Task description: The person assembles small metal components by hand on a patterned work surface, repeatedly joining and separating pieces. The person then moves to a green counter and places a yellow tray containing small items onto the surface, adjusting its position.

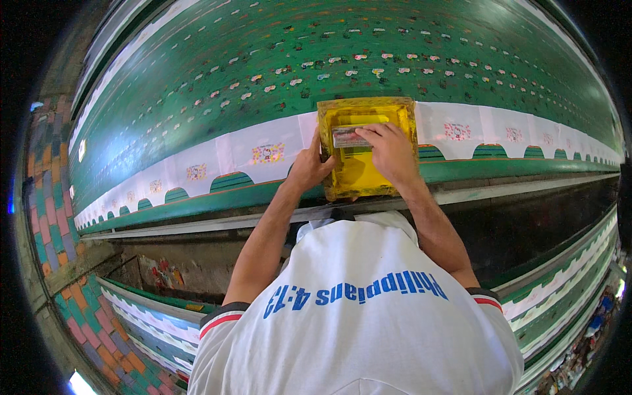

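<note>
A yellow screen-printing frame (368,105) lies flat on the row of white cloth pieces (230,150) along the near side of a long green table (263,118). My left hand (309,166) grips the left side of the frame, thumb over its rim and index finger stretched along the outer edge. Inside the frame, my right hand (393,153) is closed on a squeegee (350,137) with a pale, worn handle. It lies crosswise in the upper middle of the yellow mesh. The cloth under the frame is hidden. Small colourful prints (268,154) show on the cloth pieces to both sides.
Rows of small coloured marks (359,58) cover the far part of the green table. A pale rail (474,193) runs along its near edge. Behind me stand more long tables (155,322) with white cloth. Coloured paving bricks (85,322) cover the floor at left.
</note>
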Available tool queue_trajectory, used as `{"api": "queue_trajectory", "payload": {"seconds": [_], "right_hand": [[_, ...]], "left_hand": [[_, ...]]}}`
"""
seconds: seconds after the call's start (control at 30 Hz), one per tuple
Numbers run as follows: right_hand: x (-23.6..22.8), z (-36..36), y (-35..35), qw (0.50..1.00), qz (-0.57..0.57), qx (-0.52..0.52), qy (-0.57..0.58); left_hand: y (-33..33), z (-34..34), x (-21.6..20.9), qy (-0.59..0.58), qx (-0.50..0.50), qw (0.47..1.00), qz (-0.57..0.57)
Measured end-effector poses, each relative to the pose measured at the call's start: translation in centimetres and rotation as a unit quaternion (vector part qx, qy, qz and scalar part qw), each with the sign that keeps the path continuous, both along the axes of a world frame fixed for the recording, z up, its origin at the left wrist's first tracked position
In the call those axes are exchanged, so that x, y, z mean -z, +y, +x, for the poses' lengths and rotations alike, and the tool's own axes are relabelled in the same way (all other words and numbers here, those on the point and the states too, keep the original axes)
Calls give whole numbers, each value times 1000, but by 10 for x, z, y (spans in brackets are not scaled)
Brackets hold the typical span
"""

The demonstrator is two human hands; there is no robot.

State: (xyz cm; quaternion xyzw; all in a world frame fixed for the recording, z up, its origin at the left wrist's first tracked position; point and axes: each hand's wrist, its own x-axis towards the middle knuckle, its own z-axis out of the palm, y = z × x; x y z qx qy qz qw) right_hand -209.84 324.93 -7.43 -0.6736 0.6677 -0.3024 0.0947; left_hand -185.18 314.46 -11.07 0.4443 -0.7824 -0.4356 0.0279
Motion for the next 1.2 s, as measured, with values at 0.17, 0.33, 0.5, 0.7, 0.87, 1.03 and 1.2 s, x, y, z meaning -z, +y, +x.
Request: {"api": "queue_trajectory", "payload": {"seconds": [0.17,0.33,0.5,0.7,0.87,1.03,1.2], "right_hand": [[9,-13,-35,1000,-21,-9,-5],[5,-26,-44,997,51,-54,-9],[2,-14,-1,992,81,-95,-15],[-17,15,72,994,70,-81,-39],[-13,-3,66,994,75,-53,-59],[-1,-34,32,1000,-14,17,-8],[18,-63,-10,1000,-10,10,9]], "left_hand": [[2,1,3,0,-14,1000,-12],[1,3,-11,9,-2,999,51],[-4,7,-18,35,-13,992,118],[1,4,-20,14,-14,994,104],[3,0,-30,20,-9,994,110],[4,1,-33,14,-2,993,121],[-2,3,-23,6,22,994,107]]}}
